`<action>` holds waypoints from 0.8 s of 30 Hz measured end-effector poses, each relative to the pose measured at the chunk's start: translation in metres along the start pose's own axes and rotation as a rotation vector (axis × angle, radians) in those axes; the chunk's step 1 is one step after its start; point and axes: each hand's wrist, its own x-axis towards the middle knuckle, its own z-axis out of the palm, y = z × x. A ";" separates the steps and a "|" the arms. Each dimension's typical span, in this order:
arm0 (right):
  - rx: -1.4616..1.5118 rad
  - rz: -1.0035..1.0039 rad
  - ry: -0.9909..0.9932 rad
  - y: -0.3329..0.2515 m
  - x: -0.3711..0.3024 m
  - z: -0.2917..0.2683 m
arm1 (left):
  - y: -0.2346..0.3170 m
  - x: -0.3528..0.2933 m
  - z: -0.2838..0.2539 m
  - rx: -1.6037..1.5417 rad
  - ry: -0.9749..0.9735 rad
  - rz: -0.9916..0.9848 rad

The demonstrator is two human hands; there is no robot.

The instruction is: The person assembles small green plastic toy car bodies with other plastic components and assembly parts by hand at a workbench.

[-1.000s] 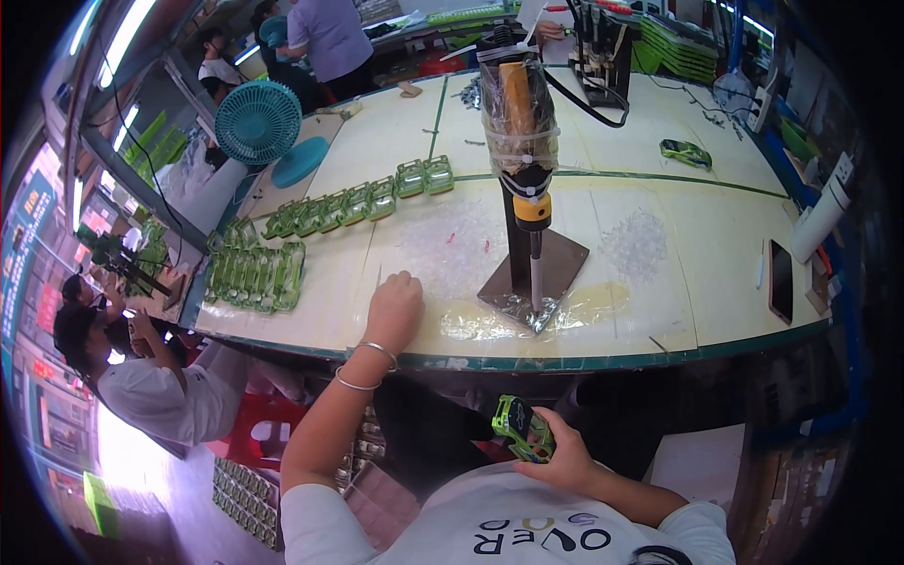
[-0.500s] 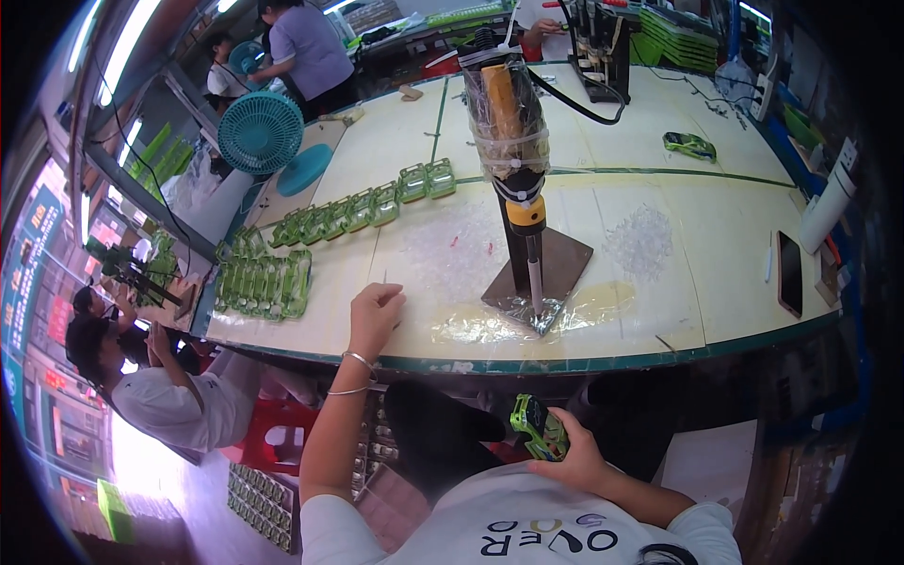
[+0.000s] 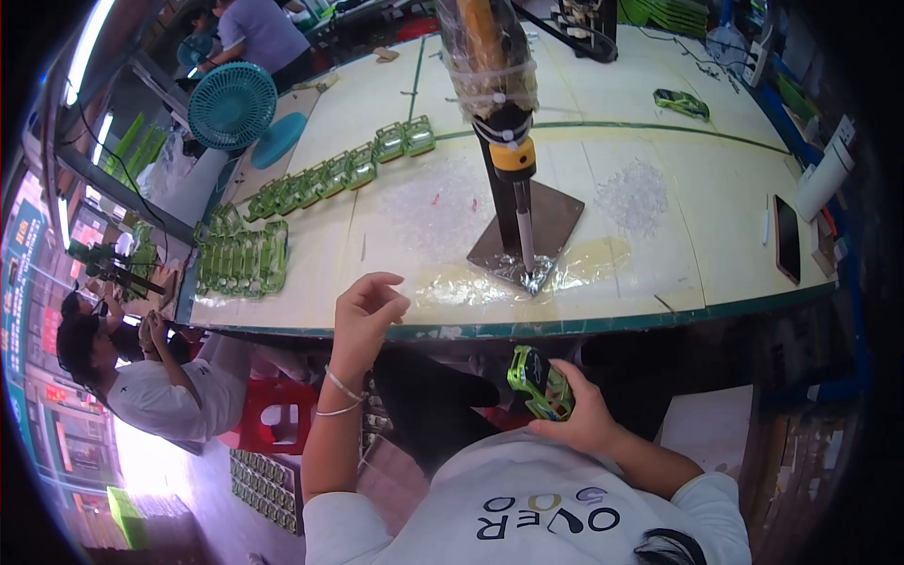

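My right hand point(image 3: 586, 416) is wrapped round a green toy car point(image 3: 540, 383) with a dark top, held in front of my shirt below the table edge. At the table's front edge my left hand point(image 3: 365, 318) is raised with its fingers curled in; anything between them is too small or hidden to make out. Ahead of it stands an upright power screwdriver point(image 3: 513, 155) with a yellow collar, wrapped in clear film and zip ties. Its tip points down at a dark metal base plate point(image 3: 556, 221). Small clear plastic pieces point(image 3: 428, 212) lie scattered left of the plate.
Green car shells point(image 3: 243, 259) stand in rows at the table's left. Another clear heap point(image 3: 633, 196) lies right of the plate. A single green car point(image 3: 682, 104), a phone point(image 3: 787, 240) and a teal fan point(image 3: 233, 106) are farther out. Co-workers sit and stand at left.
My left hand has come up and back from the tabletop toward the edge, its fingers curling. The toy car stays in my right hand, turned slightly. The whole view has tilted a little downward.
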 end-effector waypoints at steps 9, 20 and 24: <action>-0.226 -0.227 0.085 -0.027 0.017 -0.013 | 0.037 -0.068 0.061 -0.106 -0.226 0.292; -0.368 -0.446 0.172 -0.024 0.014 -0.017 | 0.039 -0.065 0.073 0.107 -0.277 0.473; -0.373 -0.463 0.177 -0.023 0.016 -0.018 | 0.042 -0.063 0.071 0.167 -0.297 0.501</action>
